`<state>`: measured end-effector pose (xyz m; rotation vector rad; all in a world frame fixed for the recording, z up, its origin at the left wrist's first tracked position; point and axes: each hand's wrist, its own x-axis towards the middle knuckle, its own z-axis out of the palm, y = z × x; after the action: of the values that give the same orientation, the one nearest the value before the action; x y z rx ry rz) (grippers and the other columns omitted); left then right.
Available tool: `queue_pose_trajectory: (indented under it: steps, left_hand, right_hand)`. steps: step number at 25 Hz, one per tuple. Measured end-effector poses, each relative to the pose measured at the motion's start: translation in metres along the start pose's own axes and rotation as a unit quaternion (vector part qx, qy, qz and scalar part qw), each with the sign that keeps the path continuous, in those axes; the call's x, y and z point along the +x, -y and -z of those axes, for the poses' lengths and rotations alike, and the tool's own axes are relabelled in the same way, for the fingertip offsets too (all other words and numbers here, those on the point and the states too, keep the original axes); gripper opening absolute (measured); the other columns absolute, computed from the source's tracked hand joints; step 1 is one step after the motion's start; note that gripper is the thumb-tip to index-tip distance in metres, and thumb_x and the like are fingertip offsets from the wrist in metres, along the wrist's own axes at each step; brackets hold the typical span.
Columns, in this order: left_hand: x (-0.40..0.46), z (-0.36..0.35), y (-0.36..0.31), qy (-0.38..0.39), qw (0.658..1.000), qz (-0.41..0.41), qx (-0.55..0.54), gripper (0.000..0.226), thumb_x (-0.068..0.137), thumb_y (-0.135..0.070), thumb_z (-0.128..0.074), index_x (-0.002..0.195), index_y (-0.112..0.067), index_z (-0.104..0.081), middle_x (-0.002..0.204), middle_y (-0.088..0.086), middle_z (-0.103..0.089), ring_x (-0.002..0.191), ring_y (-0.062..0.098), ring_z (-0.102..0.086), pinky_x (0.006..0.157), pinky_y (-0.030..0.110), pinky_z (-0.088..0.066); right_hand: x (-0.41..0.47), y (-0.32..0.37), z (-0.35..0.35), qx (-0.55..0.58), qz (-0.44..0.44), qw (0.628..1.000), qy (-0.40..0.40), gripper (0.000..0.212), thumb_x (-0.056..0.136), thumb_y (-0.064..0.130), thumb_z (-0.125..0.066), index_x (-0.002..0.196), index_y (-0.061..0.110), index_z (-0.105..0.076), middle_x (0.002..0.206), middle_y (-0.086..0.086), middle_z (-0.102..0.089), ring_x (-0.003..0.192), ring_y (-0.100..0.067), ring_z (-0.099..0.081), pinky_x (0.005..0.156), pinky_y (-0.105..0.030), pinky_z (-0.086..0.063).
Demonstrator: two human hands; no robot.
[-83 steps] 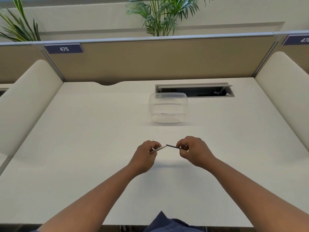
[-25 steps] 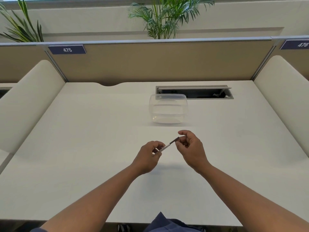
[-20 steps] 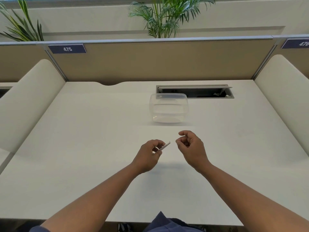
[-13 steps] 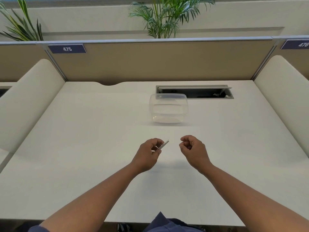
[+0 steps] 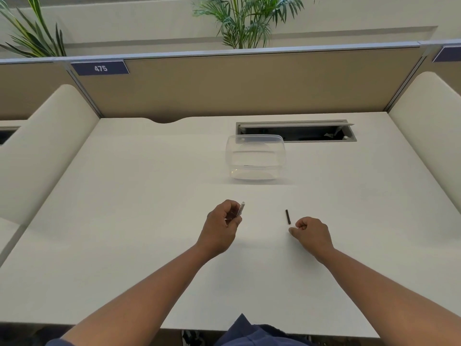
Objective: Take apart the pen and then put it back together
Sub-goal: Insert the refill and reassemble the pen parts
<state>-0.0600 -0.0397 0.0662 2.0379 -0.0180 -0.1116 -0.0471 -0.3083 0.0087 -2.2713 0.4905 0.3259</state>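
Observation:
My left hand [image 5: 220, 227] grips the white pen barrel [image 5: 241, 209], whose tip pokes up past my fingers. The small dark pen part [image 5: 288, 217] lies on the white desk [image 5: 124, 221], just beyond my right hand [image 5: 311, 234]. My right hand rests on the desk with its fingers curled and holds nothing; its fingertips are a little short of the dark part.
A clear plastic container [image 5: 255, 157] stands farther back on the desk, in front of an open cable tray [image 5: 295, 131]. Beige partitions bound the desk at the back and at both sides.
My right hand pulled the dark part off the barrel, moved right and laid it on the desk. My left hand kept the barrel and tilted it more upright.

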Motion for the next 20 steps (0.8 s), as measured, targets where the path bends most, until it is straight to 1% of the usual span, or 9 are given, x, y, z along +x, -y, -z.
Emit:
queue_pose_trajectory:
  steps: [2,4,6,9,13,15,17,19,20]
  left_hand:
    - [0.001,0.001,0.003,0.0,1.0,0.009,-0.012,0.021,0.093,-0.007,-0.062,0.091,-0.029,-0.059,0.085,0.0,-0.064,0.066,0.014,-0.056,0.066,0.03,-0.052]
    - [0.003,0.002,0.007,0.002,1.0,0.015,-0.017,0.022,0.093,-0.008,-0.062,0.091,-0.03,-0.058,0.085,0.0,-0.064,0.066,0.013,-0.055,0.065,0.027,-0.048]
    - [0.003,0.003,0.009,0.006,1.0,0.022,-0.021,0.023,0.093,-0.009,-0.062,0.092,-0.031,-0.059,0.085,-0.002,-0.063,0.066,0.013,-0.055,0.065,0.026,-0.048]
    - [0.003,0.005,0.011,0.009,0.999,0.026,-0.026,0.022,0.093,-0.009,-0.062,0.093,-0.031,-0.059,0.084,-0.006,-0.063,0.066,0.01,-0.055,0.066,0.024,-0.048]
    - [0.003,0.008,0.01,0.01,0.999,0.022,-0.028,0.021,0.093,-0.007,-0.062,0.093,-0.027,-0.06,0.084,-0.006,-0.064,0.064,0.008,-0.054,0.066,0.021,-0.046]
    - [0.003,0.008,0.011,0.01,0.999,0.025,-0.029,0.021,0.093,-0.007,-0.062,0.093,-0.028,-0.06,0.084,-0.006,-0.064,0.064,0.009,-0.054,0.066,0.022,-0.046]
    - [0.003,0.006,0.012,0.011,0.999,0.026,-0.029,0.022,0.094,-0.008,-0.062,0.093,-0.03,-0.06,0.085,-0.005,-0.064,0.065,0.01,-0.055,0.066,0.024,-0.047]
    - [0.003,0.004,0.011,0.008,1.0,0.019,-0.023,0.022,0.093,-0.007,-0.062,0.093,-0.029,-0.061,0.086,-0.004,-0.066,0.073,0.013,-0.059,0.068,0.028,-0.051]
    - [0.003,0.003,0.01,0.006,1.0,0.014,-0.018,0.022,0.093,-0.007,-0.062,0.093,-0.029,-0.061,0.088,-0.004,-0.066,0.078,0.015,-0.062,0.073,0.03,-0.055]
  right_hand:
    - [0.003,0.001,-0.004,-0.011,0.005,1.0,0.001,0.019,0.079,0.031,-0.075,0.078,0.015,-0.065,0.07,0.001,-0.065,0.072,-0.02,-0.061,0.061,-0.03,-0.044]
    - [0.007,0.005,-0.008,-0.027,0.002,1.0,-0.004,0.026,0.078,0.036,-0.075,0.076,0.012,-0.065,0.07,-0.002,-0.065,0.07,-0.022,-0.061,0.059,-0.031,-0.044]
    - [0.011,0.011,-0.011,-0.042,-0.006,0.999,-0.011,0.03,0.079,0.039,-0.074,0.074,0.011,-0.063,0.069,-0.002,-0.065,0.068,-0.023,-0.061,0.057,-0.031,-0.042]
    - [0.018,0.017,-0.014,-0.053,-0.014,0.998,-0.016,0.024,0.079,0.036,-0.073,0.072,0.014,-0.064,0.071,-0.001,-0.068,0.069,-0.022,-0.064,0.057,-0.03,-0.044]
    - [0.022,0.021,-0.013,-0.062,-0.021,0.998,-0.013,0.011,0.081,0.025,-0.069,0.072,0.019,-0.067,0.074,0.003,-0.068,0.072,-0.019,-0.064,0.062,-0.031,-0.049]
    - [0.02,0.02,-0.01,-0.048,-0.023,0.999,-0.008,0.01,0.081,0.022,-0.067,0.071,0.02,-0.068,0.075,0.003,-0.069,0.073,-0.019,-0.065,0.063,-0.031,-0.05]
    - [0.015,0.019,-0.005,-0.01,-0.015,1.0,0.004,0.009,0.079,0.02,-0.068,0.07,0.02,-0.07,0.073,0.003,-0.07,0.071,-0.02,-0.065,0.06,-0.03,-0.049]
    - [0.007,0.024,0.0,0.042,0.016,0.999,0.024,0.008,0.078,0.02,-0.072,0.07,0.019,-0.07,0.068,0.003,-0.068,0.065,-0.018,-0.06,0.057,-0.029,-0.045]
    - [0.003,0.03,0.003,0.07,0.035,0.996,0.035,0.008,0.078,0.021,-0.074,0.071,0.019,-0.07,0.068,0.003,-0.067,0.063,-0.016,-0.058,0.057,-0.029,-0.045]
